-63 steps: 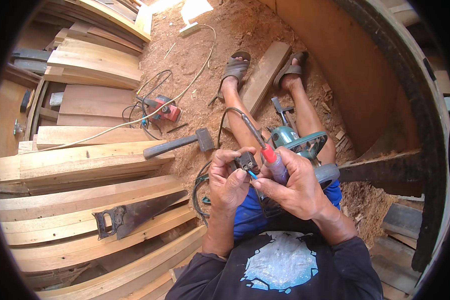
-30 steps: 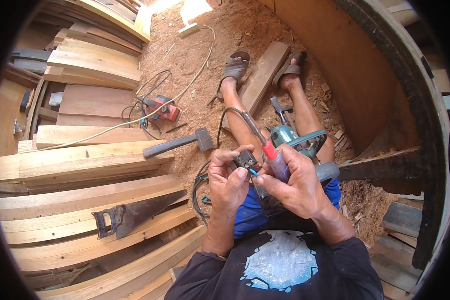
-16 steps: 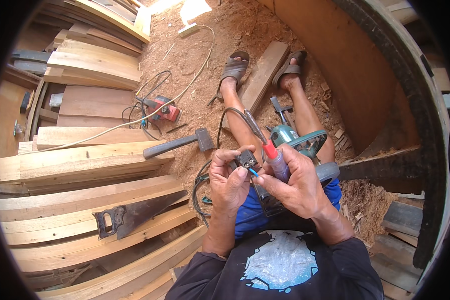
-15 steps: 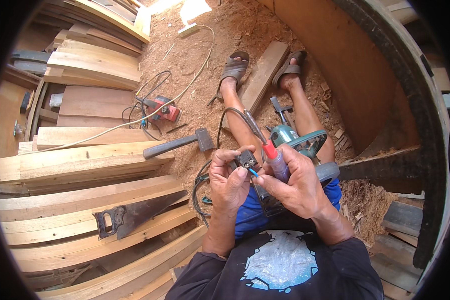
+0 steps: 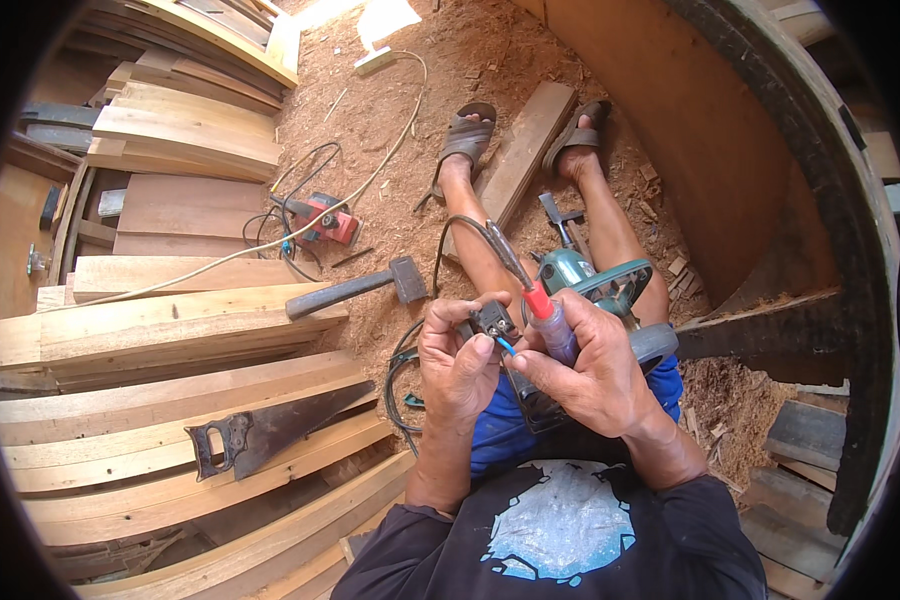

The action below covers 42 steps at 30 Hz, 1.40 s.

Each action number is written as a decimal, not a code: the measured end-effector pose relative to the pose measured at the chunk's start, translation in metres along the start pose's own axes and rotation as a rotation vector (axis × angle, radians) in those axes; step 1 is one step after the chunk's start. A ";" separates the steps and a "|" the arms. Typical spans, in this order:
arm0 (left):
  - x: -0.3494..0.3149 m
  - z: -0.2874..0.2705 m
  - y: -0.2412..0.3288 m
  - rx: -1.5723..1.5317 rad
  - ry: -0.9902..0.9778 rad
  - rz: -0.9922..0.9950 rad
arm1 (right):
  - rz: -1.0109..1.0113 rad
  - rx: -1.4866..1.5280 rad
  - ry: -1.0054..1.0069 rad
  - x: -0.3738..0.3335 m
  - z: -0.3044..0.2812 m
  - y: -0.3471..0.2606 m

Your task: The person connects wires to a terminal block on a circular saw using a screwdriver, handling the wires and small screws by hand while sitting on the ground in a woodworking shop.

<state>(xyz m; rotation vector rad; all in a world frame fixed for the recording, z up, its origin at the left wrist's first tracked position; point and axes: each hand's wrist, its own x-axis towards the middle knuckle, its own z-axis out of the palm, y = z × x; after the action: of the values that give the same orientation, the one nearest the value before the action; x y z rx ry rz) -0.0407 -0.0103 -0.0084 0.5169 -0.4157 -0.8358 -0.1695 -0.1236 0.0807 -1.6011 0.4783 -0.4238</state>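
Note:
My left hand point(image 5: 455, 365) is closed on a small black switch block point(image 5: 491, 320) with screw terminals on its face. A short blue wire point(image 5: 506, 346) runs between the block and the thumb of my right hand point(image 5: 602, 370). That hand is wrapped around the red and clear purple handle of a screwdriver point(image 5: 558, 332), its thumb and fingertip at the wire. The screwdriver's shaft points away from me, not at the terminals. Across my lap, partly behind my hands, lies a green and black power tool point(image 5: 572, 272) with a loop handle.
On the boards point(image 5: 150, 320) at left lie a hammer point(image 5: 407, 279) and a handsaw point(image 5: 270, 433). A red power tool point(image 5: 330, 220) with cables rests on the sawdust floor. A pale cord point(image 5: 410, 120) curves from a socket strip point(image 5: 374, 62). A large curved wooden piece point(image 5: 730, 130) stands at right.

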 end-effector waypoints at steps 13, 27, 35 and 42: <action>0.001 -0.001 -0.001 -0.021 -0.022 0.006 | 0.016 0.013 -0.012 0.000 0.000 -0.001; 0.001 0.004 0.002 -0.009 0.000 -0.018 | 0.032 0.013 -0.019 0.001 -0.002 -0.002; 0.001 0.001 0.005 0.175 0.009 0.068 | 0.032 0.107 0.006 -0.004 0.003 -0.002; -0.001 -0.010 0.007 0.383 -0.030 0.135 | -0.008 0.091 0.032 -0.002 0.006 -0.009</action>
<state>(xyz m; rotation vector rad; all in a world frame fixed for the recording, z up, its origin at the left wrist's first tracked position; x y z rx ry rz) -0.0311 -0.0030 -0.0126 0.8214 -0.6372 -0.6354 -0.1674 -0.1166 0.0892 -1.5111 0.4708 -0.4713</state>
